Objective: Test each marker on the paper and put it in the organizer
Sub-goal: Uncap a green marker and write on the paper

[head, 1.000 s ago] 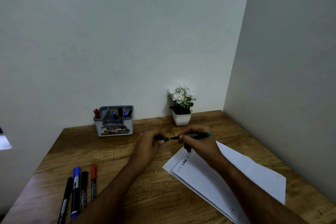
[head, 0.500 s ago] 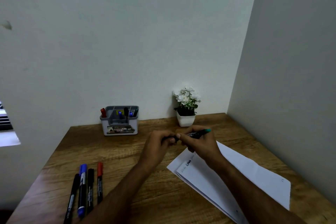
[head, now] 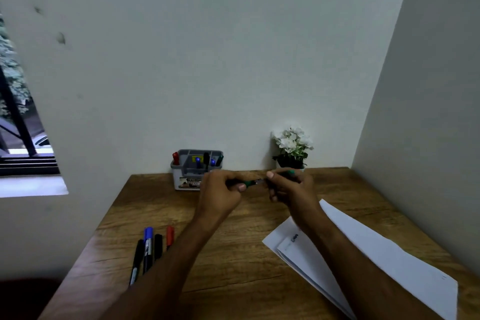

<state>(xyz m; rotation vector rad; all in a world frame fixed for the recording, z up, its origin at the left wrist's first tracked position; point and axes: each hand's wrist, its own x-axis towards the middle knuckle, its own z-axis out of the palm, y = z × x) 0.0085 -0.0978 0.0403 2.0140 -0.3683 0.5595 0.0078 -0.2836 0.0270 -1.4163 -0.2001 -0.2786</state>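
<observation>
My fingers are hiding most of the green marker [head: 290, 173], so I'm struggling to make out its tip. My right hand [head: 292, 187] is gripping its barrel, my left hand [head: 220, 191] is pinching the green cap [head: 250, 183], both hovering just in front of the organizer [head: 193, 170]. The paper [head: 363, 249] is lying nearer me, beneath my right forearm.

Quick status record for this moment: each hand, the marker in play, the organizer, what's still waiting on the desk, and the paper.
left hand: grips the green cap
right hand: grips the green marker
cap state: at the marker's tip; seated or not, cannot tell
organizer: against the wall, several markers standing in it
waiting markers: four lying at the desk's left
paper: at right, test scribbles near its left corner
</observation>
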